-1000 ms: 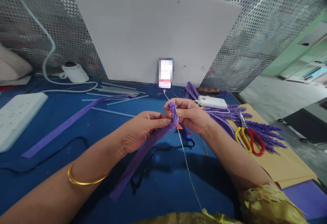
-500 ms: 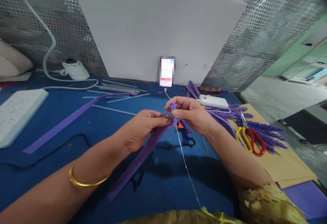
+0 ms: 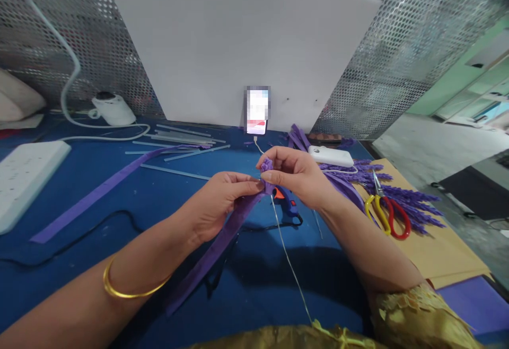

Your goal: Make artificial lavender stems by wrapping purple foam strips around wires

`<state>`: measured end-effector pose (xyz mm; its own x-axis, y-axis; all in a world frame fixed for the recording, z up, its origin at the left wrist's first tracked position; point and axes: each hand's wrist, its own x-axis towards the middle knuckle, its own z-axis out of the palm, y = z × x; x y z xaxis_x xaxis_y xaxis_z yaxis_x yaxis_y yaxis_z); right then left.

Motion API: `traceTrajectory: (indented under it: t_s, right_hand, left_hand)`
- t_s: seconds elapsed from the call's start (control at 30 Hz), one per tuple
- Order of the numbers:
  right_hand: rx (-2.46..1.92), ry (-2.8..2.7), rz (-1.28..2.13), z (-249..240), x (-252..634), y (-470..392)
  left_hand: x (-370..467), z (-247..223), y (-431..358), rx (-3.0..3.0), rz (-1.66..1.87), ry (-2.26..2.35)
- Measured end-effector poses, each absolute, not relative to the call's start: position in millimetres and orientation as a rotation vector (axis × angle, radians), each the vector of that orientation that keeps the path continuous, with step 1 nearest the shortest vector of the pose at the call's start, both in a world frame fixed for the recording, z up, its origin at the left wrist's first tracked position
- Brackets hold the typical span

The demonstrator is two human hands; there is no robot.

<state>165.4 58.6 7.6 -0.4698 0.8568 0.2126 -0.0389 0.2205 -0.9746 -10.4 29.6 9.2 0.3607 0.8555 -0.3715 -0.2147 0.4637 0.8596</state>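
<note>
My left hand (image 3: 226, 200) pinches a long purple crepe paper strip (image 3: 218, 251) close to its upper end; the rest trails down toward my lap. With thumb and fingers my right hand (image 3: 292, 174) grips a ruffled purple paper flower (image 3: 267, 168), which the strip joins. A thin wire stem (image 3: 286, 253) runs from under the flower down to the table's front. Both hands meet at the flower, so part of it is hidden behind fingers. Just below the right hand lies a blue and orange glue gun (image 3: 289, 204), partly covered.
Scissors (image 3: 387, 211) and purple flower sprigs (image 3: 415, 200) lie on brown paper (image 3: 445, 253) at right. A white power bank (image 3: 331, 156) sits behind. Several glue sticks (image 3: 183, 137), another purple strip (image 3: 99, 192) and a power strip (image 3: 32, 179) are at left. A phone (image 3: 256, 110) leans on a board.
The view has shifted slightly, so everything sits a little further left. Both hands keep their hold at the flower, with little other visible movement.
</note>
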Motion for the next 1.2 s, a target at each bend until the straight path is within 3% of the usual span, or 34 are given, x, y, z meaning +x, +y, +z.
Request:
traceTrajectory:
  t_s: [0.9, 1.2]
  right_hand:
    - [-0.841, -1.592, 1.363, 7, 155, 54]
    - [-0.894, -1.595, 1.110, 5, 154, 56]
  left_hand:
    - [-7, 6, 25, 0.991, 0.851, 1.002]
    - [-8, 9, 31, 0.844, 1.105, 0.978]
